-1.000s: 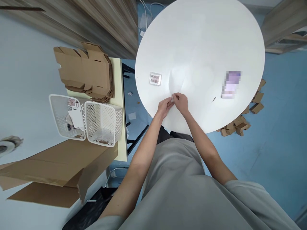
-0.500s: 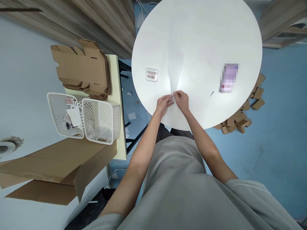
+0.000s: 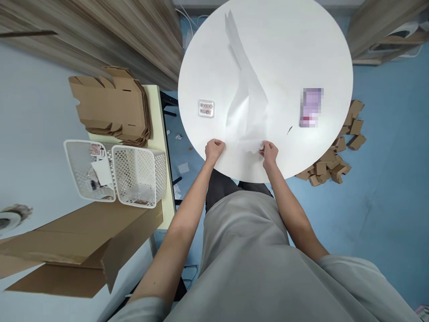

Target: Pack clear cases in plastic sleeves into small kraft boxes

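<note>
A thin white sheet of paper (image 3: 246, 105) lies crumpled and partly lifted on the round white table (image 3: 295, 53). My left hand (image 3: 214, 149) is closed on the sheet's near left edge. My right hand (image 3: 268, 152) pinches its near right edge, so the near edge is stretched between them at the table's front rim. A small clear tray of beads or small items (image 3: 205, 108) sits on the table to the left of the sheet. A blurred purple object (image 3: 311, 107) lies to the right.
Left of the table a side table holds flat cardboard blanks (image 3: 110, 103) and two white mesh baskets (image 3: 115, 172). A large cardboard box (image 3: 77, 243) lies lower left. Small brown boxes (image 3: 335, 161) litter the blue floor at right.
My hands, pinched together at the middle of the sheet's edge before, have moved apart sideways, and the sheet has opened and risen from the table.
</note>
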A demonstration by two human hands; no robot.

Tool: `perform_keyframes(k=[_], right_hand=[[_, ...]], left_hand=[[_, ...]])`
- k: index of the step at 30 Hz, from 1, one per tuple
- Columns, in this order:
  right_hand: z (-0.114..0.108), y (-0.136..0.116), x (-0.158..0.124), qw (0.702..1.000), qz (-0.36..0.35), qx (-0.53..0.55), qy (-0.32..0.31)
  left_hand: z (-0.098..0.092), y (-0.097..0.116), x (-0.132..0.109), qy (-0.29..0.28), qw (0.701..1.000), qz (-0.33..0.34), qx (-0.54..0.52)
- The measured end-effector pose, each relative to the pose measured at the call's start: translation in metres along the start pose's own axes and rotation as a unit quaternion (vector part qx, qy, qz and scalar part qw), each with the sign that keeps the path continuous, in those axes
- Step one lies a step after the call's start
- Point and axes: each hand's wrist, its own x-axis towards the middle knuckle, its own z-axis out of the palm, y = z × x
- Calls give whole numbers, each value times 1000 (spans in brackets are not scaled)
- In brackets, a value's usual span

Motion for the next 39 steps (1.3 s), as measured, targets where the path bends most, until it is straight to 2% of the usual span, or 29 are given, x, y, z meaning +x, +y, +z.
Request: perform_keyframes(k=[3, 4, 6, 7, 10, 13, 15, 18, 21, 23, 25, 27, 29, 32, 35, 37, 39], right_hand=[[-8, 4, -2, 999, -29, -24, 1], [-11, 4, -2, 999, -35, -29, 2], [-18, 4, 0, 999, -32, -28, 4], [-22, 4, 1, 999, -26, -23, 4], [-31, 2, 5, 1000, -15, -18, -7], [-37, 1, 7, 999, -22, -33, -17], [-40, 2, 6, 998, -29, -45, -23], [-44, 4, 4, 997, -37, -60, -29], [-47, 8, 3, 995, -42, -84, -32], [-49, 8, 1, 992, -49, -110, -34], [-51, 5, -4, 986, -74, -148, -25], [-49, -1, -15, 972, -136, -190, -11], [-42, -8, -30, 948, -228, -223, -27], [-16, -14, -51, 895, -335, -269, -119], [23, -10, -58, 836, -374, -350, -196], [49, -3, -56, 801, -377, -406, -226], [66, 3, -50, 776, -371, -448, -245]], left_hand=[[-20, 11, 28, 65, 983, 122, 119], [-27, 18, 43, 65, 973, 178, 132], [-42, 33, 78, 20, 950, 274, 150], [-49, 40, 97, -5, 941, 298, 162], [-62, 54, 142, -63, 925, 313, 206], [-67, 55, 154, -57, 927, 298, 220], [-64, 51, 139, -23, 932, 303, 197], [-43, 43, 89, 5, 914, 378, 148], [-2, 37, 35, -78, 870, 458, 162], [27, 35, 14, -137, 852, 469, 186], [49, 35, 8, -173, 862, 435, 196], [59, 36, 10, -191, 881, 390, 186], [59, 37, 12, -202, 896, 360, 160], [47, 37, 6, -195, 912, 345, 107], [31, 31, -7, -117, 944, 306, 42], [24, 26, -15, -54, 969, 241, 12], [22, 22, -18, -27, 985, 171, 12]])
